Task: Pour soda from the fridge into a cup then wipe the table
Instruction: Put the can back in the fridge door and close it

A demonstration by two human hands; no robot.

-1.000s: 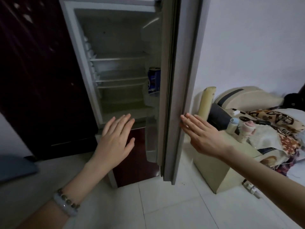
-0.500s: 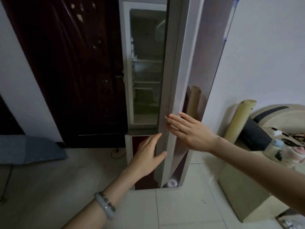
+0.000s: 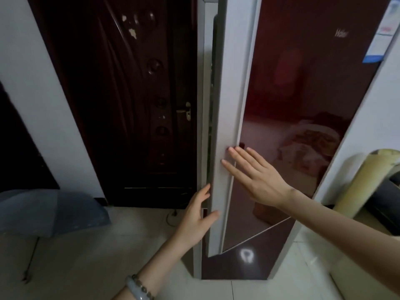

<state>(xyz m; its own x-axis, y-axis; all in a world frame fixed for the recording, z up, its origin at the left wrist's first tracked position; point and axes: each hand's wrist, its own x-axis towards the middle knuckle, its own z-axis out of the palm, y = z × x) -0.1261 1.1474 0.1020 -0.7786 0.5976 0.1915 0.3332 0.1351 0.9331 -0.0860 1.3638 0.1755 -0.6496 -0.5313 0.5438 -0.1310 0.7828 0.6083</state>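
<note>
Fridge door (image 3: 303,126) stands barely ajar; right hand (image 3: 257,178) flat on its edge, left hand (image 3: 198,219) released at 6 o'clock beside the gap; umbrella (image 3: 49,211) at 9 o'clock.

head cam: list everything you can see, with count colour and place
fridge door: 1, dark red with white edge, centre, nearly shut
room door: 1, dark brown, left of fridge
umbrella: 1, blue-grey, open on floor at left
rolled mat: 1, pale yellow, leaning at right
floor: pale tiles
bracelet: 1, pale, beaded, left wrist
left hand: open, at the door's lower edge
right hand: open, flat on the door's edge
</note>
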